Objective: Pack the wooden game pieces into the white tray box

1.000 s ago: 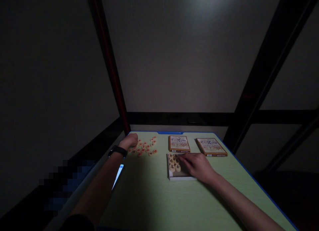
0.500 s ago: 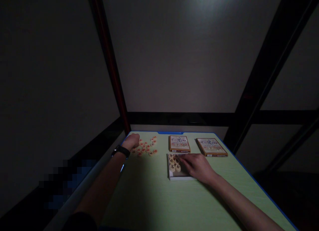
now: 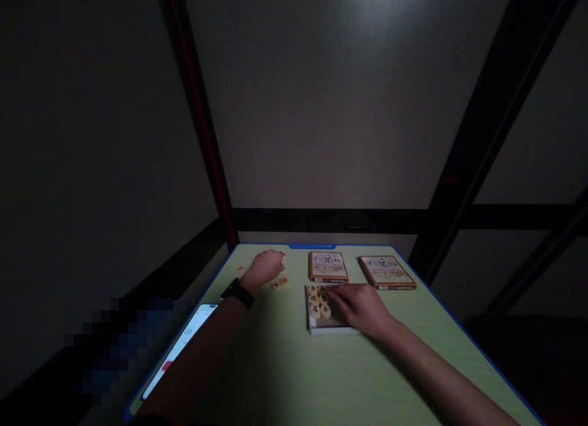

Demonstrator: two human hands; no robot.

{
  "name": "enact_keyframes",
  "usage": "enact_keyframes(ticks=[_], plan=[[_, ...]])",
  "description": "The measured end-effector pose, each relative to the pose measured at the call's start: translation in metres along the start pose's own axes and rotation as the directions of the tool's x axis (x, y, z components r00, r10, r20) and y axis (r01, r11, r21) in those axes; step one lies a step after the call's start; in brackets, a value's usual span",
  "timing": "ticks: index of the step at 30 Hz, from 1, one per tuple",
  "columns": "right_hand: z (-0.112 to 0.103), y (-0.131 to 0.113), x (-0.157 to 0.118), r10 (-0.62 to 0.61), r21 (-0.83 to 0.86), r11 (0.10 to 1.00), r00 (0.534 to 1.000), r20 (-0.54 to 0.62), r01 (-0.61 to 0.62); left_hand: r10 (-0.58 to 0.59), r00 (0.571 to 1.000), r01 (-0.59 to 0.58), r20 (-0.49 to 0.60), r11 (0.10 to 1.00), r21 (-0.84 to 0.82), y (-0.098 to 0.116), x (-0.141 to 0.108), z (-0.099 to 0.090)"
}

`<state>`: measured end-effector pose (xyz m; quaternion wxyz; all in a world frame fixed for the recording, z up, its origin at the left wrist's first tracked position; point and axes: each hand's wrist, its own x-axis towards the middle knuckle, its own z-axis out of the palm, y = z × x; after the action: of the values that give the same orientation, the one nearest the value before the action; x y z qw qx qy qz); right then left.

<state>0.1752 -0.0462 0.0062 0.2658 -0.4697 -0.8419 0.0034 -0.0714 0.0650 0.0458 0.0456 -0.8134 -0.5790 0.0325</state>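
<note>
My left hand [image 3: 264, 268], with a dark watch [image 3: 236, 291] on its wrist, is low over the scattered red-marked Chinese chess pieces [image 3: 283, 281] and covers most of them. Its fingers curl down; whatever they hold is hidden. A piece with a dark mark [image 3: 275, 284] lies just in front of that hand. My right hand [image 3: 361, 306] reaches over a shallow open box [image 3: 333, 330], thumb and fingers pinched on a chess piece [image 3: 323, 297] in its second column. Several black-marked pieces [image 3: 315, 311] stand in rows at the box's left side.
Two Chinese chess boxes, one at the middle [image 3: 328, 265] and one at the right [image 3: 386, 272], lie towards the far side of the green table [image 3: 367, 377]. A lit phone [image 3: 179, 349] rests along the left edge. A wall [image 3: 321, 120] stands behind the table.
My left hand has moved right from the left edge of the scattered pieces to above them. More of the phone shows. My right hand has stayed at the box.
</note>
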Motion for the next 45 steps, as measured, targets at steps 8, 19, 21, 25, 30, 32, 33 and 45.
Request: enact_keyframes(ticks=[8,19,21,25,30,32,33,45], plan=[[0.001,0.001,0.0,0.002,-0.01,1.0,1.0,0.02,-0.002,-0.007,1.0,0.007,-0.003,1.0,0.025,0.009,-0.002,0.004],[0.0,0.0,0.001,0.005,-0.027,1.0,1.0,0.022,-0.004,0.036,0.999,-0.036,-0.012,0.999,0.006,0.011,0.0,0.011],[-0.001,-0.001,0.001,0.007,-0.03,1.0,1.0,0.022,-0.007,0.042,0.999,-0.042,-0.008,0.999,-0.005,0.009,0.0,0.01],[-0.003,-0.003,0.001,0.016,-0.035,0.999,0.999,0.037,-0.015,0.061,0.998,-0.06,0.016,0.998,-0.027,0.005,-0.001,0.005],[-0.001,-0.001,0.001,0.016,-0.034,0.999,0.999,0.044,-0.014,0.037,0.999,-0.037,-0.003,0.999,-0.033,0.001,-0.002,0.002],[0.001,0.0,0.001,0.015,-0.035,0.999,0.999,0.042,-0.014,0.022,1.0,-0.022,-0.002,0.999,-0.029,0.0,-0.003,0.003],[0.001,0.001,0.001,0.017,-0.037,0.999,0.999,0.045,-0.015,0.019,1.0,-0.019,0.002,0.999,-0.027,-0.001,-0.003,0.004],[0.002,0.001,0.0,0.022,-0.013,1.0,0.999,0.036,-0.022,0.041,0.999,-0.043,-0.027,0.998,-0.051,-0.003,0.0,0.011]])
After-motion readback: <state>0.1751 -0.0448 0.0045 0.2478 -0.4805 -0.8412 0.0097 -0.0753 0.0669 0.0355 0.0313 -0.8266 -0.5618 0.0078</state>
